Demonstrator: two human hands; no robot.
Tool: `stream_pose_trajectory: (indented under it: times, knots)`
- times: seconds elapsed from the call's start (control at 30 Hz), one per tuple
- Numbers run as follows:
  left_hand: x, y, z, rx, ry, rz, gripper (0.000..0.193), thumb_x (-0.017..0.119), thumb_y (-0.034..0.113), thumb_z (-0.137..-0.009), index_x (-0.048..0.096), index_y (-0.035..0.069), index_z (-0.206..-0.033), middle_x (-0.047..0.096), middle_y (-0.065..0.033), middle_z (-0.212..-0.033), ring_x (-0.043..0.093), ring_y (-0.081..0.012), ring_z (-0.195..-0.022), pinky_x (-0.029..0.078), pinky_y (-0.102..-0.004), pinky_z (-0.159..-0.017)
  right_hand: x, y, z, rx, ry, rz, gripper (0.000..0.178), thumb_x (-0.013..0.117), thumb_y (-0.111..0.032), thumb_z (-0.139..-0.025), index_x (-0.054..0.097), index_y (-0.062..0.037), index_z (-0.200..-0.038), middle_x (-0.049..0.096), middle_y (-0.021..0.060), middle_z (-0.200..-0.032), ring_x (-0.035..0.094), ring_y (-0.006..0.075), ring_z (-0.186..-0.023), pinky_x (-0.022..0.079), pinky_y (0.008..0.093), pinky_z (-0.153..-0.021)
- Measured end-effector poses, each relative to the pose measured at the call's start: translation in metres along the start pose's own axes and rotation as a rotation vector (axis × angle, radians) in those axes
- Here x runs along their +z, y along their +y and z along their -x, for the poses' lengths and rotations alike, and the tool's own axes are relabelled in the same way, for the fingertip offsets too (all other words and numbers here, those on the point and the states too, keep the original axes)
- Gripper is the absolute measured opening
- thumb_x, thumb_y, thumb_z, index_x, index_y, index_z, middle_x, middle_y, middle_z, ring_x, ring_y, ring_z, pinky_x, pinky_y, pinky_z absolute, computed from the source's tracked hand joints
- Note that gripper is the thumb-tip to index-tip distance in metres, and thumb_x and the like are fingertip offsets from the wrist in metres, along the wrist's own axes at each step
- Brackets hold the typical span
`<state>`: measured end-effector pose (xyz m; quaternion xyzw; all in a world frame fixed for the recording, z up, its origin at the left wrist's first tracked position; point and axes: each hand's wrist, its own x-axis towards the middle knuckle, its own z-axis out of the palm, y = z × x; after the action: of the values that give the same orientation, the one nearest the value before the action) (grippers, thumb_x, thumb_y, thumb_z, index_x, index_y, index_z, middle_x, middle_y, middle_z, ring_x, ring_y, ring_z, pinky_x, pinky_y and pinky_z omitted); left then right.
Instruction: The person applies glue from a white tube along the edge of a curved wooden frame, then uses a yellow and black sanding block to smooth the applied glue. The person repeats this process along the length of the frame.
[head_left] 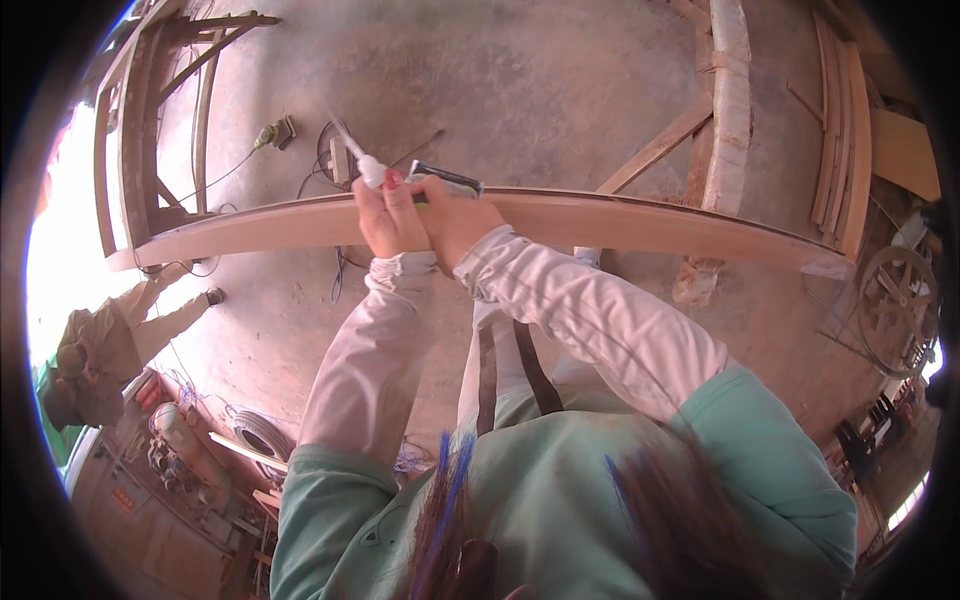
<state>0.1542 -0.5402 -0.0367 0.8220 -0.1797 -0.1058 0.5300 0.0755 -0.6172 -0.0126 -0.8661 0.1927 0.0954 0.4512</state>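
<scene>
Both my hands are close together just above a long wooden beam [590, 215]. My left hand [390, 222] is closed around a white nozzle [369, 168] with a long thin tip slanting up to the left. Beside it, my right hand [457, 217] grips a dark tube [447, 178] with a pale end. My fingers hide whether nozzle and tube are joined. At the wrists my pale sleeves nearly touch.
Wooden trestles stand under the beam, left [130, 150] and right [705, 150]. A green power tool [275, 133] with a cord lies on the floor. Another person [95, 350] is at far left. A tyre [262, 435] lies lower left; a large spoked wheel [900, 290] stands at right.
</scene>
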Motion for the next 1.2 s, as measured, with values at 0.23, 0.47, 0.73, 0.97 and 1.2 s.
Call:
stream_pose_trajectory:
  times: [0.23,0.47,0.73,0.97,1.2]
  knots:
    - [0.057,0.024,0.036,0.008,-0.083,-0.03,0.027,0.054,0.032,-0.096,0.053,0.005,-0.099,0.063,-0.0126,-0.074,0.065,-0.0288,-0.066,0.049,-0.0384,-0.06,-0.018,0.047,0.046,0.164,0.054,0.045,0.04,0.058,-0.019,-0.085,0.049,-0.0177,-0.124,0.052,0.0136,-0.121,0.064,0.0319,-0.095,0.052,0.046,-0.078]
    - [0.083,0.031,0.084,-0.005,-0.242,0.044,0.032,0.057,0.031,-0.093,0.053,0.003,-0.108,0.063,-0.0187,-0.076,0.062,-0.04,-0.068,0.048,-0.0432,-0.061,-0.034,0.063,0.1,0.224,0.07,0.213,0.039,0.059,-0.019,-0.084,0.053,-0.0152,-0.122,0.048,0.0065,-0.125,0.063,0.0318,-0.092,0.053,0.0453,-0.075]
    - [-0.033,-0.037,0.035,-0.216,0.138,0.139,0.023,0.053,0.025,-0.098,0.052,0.003,-0.098,0.054,-0.0047,-0.086,0.054,-0.0158,-0.077,0.046,-0.0309,-0.071,0.06,-0.001,0.011,-0.03,-0.002,0.122,0.033,0.057,-0.022,-0.086,0.058,-0.0179,-0.118,0.052,0.0083,-0.114,0.067,0.0289,-0.084,0.056,0.043,-0.067]
    - [-0.061,-0.034,0.013,-0.231,0.098,0.357,0.038,0.046,0.041,-0.101,0.046,0.003,-0.099,0.053,-0.0068,-0.086,0.052,-0.0136,-0.079,0.045,-0.0291,-0.074,0.055,-0.032,-0.019,-0.168,-0.063,0.093,0.03,0.057,-0.022,-0.086,0.059,-0.0177,-0.115,0.051,0.0134,-0.115,0.068,0.0284,-0.087,0.059,0.0397,-0.068]
    - [-0.014,-0.013,0.033,-0.208,0.006,0.265,0.039,0.043,0.042,-0.101,0.044,0.003,-0.097,0.055,-0.0056,-0.082,0.051,-0.0128,-0.078,0.043,-0.0289,-0.077,0.009,0.003,0.016,-0.118,-0.109,-0.018,0.027,0.055,-0.023,-0.088,0.06,-0.0181,-0.114,0.052,0.0137,-0.111,0.065,0.0326,-0.088,0.054,0.044,-0.071]
